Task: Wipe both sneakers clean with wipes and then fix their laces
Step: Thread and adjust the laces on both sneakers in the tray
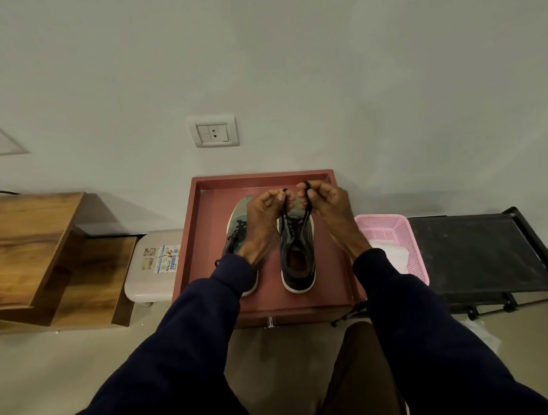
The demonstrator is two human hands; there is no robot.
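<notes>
Item, lacing step: I see left hand (266, 209) and right hand (327, 202) each pinching a lace (285, 208), sneaker (298, 279) beneath the fingers; tying probably next.

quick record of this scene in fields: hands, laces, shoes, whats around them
left hand: raised, pinches one lace end
right hand: raised, pinches the other lace end
laces: black, pulled up from the dark sneaker
grey sneaker: beside it, partly hidden by the left hand
tray: red, holds both sneakers, toes toward the wall
pink basket: right of the tray, something white inside
stage: lacing the dark sneaker
</notes>
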